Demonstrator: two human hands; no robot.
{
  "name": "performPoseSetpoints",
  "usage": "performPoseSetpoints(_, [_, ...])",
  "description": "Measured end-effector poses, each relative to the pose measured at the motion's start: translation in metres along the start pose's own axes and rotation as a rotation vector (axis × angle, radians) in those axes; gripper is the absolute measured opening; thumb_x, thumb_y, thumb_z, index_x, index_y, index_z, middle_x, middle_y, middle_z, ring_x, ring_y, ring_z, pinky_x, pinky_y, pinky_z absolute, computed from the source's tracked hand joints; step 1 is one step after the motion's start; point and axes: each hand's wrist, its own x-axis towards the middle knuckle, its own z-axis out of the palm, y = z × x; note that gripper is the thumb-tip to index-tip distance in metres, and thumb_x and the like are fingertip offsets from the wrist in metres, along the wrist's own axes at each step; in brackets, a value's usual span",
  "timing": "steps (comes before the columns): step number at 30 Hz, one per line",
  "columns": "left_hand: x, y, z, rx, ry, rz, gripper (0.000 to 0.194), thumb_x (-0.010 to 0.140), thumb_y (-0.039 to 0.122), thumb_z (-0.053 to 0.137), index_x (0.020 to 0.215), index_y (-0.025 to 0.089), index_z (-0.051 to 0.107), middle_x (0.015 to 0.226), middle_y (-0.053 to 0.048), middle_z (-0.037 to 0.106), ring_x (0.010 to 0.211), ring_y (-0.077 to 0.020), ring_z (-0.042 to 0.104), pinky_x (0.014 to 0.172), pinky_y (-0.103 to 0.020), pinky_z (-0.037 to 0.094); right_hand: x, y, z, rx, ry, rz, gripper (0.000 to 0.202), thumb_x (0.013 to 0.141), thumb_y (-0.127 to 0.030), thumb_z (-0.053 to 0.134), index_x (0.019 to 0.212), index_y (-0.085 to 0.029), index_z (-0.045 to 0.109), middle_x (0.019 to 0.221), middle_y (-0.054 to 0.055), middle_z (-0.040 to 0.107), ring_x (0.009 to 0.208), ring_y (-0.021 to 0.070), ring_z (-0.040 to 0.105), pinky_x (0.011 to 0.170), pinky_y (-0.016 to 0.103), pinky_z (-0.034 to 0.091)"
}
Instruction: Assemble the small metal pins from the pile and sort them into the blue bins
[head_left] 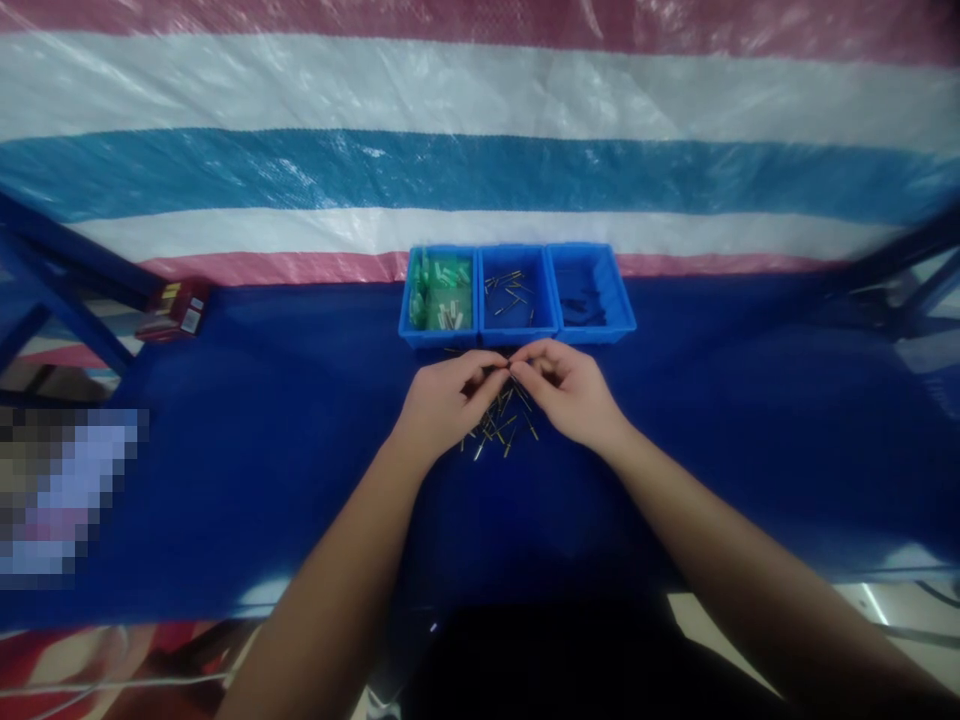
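Note:
My left hand [455, 395] and my right hand [568, 388] meet fingertip to fingertip just in front of the blue bins. Both are pinched closed; whatever lies between the fingertips is too small to name. Beneath and below them, a loose pile of thin brass-coloured pins [506, 425] lies on the blue table. The left blue bin [439, 338] holds small white pieces and green plastic. In the middle bin [517, 337] are several thin metal pins. Some small dark parts [585, 305] rest in the right bin [628, 312].
A dark red box [174, 310] stands at the back left of the blue table [300, 400]. Behind the table hangs a striped plastic sheet [480, 170]. Blue metal frame bars [67, 250] rise at both sides.

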Motion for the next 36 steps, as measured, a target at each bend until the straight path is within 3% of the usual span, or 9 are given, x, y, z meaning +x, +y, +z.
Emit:
performPoseSetpoints(9, [0.0006,0.0012,-0.0015,-0.021,0.037,0.021,0.014,0.093,0.027,0.064,0.102,0.021,0.071,0.067,0.005,0.066,0.057,-0.0072,0.059,0.062,-0.019,0.048,0.0021,-0.0001,0.0007,0.069,-0.013,0.066,0.022,0.088,-0.038,0.068,0.088,-0.016,0.070,0.062,-0.003,0.058,0.052,0.0075,0.044,0.050,0.024,0.033])
performPoseSetpoints(14, [0.0010,0.0023,-0.0025,-0.036,0.018,0.021,0.016,0.092,0.026,0.063,0.104,0.020,0.072,0.073,0.003,0.070,0.060,-0.0079,0.061,0.065,-0.020,0.051,0.0011,-0.0032,0.0000,0.104,-0.025,0.092,0.023,0.086,-0.039,0.070,0.086,-0.016,0.071,0.059,-0.004,0.057,0.051,0.0075,0.045,0.049,0.024,0.033])
performPoseSetpoints(19, [0.0004,0.0024,-0.0023,-0.061,-0.007,0.031,0.020,0.090,0.026,0.066,0.108,0.021,0.071,0.066,0.005,0.064,0.057,-0.0073,0.059,0.063,-0.020,0.049,0.0018,-0.0036,0.0010,0.175,-0.034,0.139,0.024,0.085,-0.040,0.071,0.084,-0.016,0.071,0.053,-0.006,0.052,0.047,0.0068,0.042,0.046,0.024,0.029])
performPoseSetpoints(25, [-0.0009,0.0004,-0.0008,-0.078,-0.045,0.025,0.038,0.082,0.034,0.076,0.117,0.023,0.067,0.064,0.008,0.059,0.055,-0.0068,0.056,0.062,-0.020,0.049,0.0025,-0.0046,0.0032,0.256,-0.007,0.182,0.027,0.083,-0.043,0.073,0.083,-0.017,0.070,0.051,-0.007,0.051,0.046,0.0065,0.041,0.044,0.024,0.028])
performPoseSetpoints(36, [-0.0005,0.0023,0.0006,-0.042,-0.048,0.033,0.034,0.087,0.025,0.068,0.121,0.022,0.066,0.063,0.007,0.060,0.054,-0.0063,0.055,0.061,-0.019,0.049,0.0025,-0.0029,0.0009,0.265,-0.001,0.173,0.024,0.080,-0.041,0.077,0.083,-0.018,0.071,0.053,-0.006,0.053,0.046,0.0064,0.041,0.043,0.023,0.028])
